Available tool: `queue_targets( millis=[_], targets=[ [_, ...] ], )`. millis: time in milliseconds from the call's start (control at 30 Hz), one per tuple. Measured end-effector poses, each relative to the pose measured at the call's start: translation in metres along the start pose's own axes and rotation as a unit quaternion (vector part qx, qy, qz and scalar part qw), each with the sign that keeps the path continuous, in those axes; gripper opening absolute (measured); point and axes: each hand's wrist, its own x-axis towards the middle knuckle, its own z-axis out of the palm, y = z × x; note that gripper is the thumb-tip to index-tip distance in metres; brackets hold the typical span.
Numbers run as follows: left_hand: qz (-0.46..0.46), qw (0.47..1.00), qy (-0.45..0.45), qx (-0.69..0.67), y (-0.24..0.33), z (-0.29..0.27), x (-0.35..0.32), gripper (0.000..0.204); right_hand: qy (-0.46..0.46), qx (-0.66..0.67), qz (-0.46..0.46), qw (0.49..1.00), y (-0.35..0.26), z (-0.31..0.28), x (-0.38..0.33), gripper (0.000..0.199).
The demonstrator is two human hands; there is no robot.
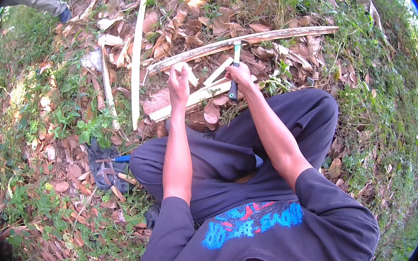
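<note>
My right hand [240, 74] is wrapped round a hammer [233, 91] with a dark handle and a pale green neck. Its dark head points away from me and lies over a long, rough-edged wooden strip [280, 35]. To the left, my left hand [180, 85] is closed, fingertips together on a short pale piece of wood [192, 77]; whether something small is also between them is too fine to see. Just in front of my crossed legs lies a pale wooden slat [200, 95]. A thinner pale stick [219, 71] slants between my hands.
A long pale strip [138, 61] lies lengthwise at the left, beside a thinner weathered stick [108, 87]. By my left knee, a blue-handled tool [122, 159] rests on dark cloth [102, 175]. Dry leaves and grass cover the ground. Another person's shoe [65, 14] shows far left.
</note>
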Motion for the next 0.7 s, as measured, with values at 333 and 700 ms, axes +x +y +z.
queue_targets(
  millis=[333,700],
  targets=[
    [-0.02,0.999,0.046,-0.004,-0.021,-0.019,-0.011,0.056,0.266,-0.163,0.04,0.949,0.004,0.094,-0.006,0.032],
    [-0.051,0.997,0.03,0.058,-0.025,-0.003,0.0,0.055,0.272,-0.321,0.046,0.906,0.003,0.073,0.015,0.041]
  ],
)
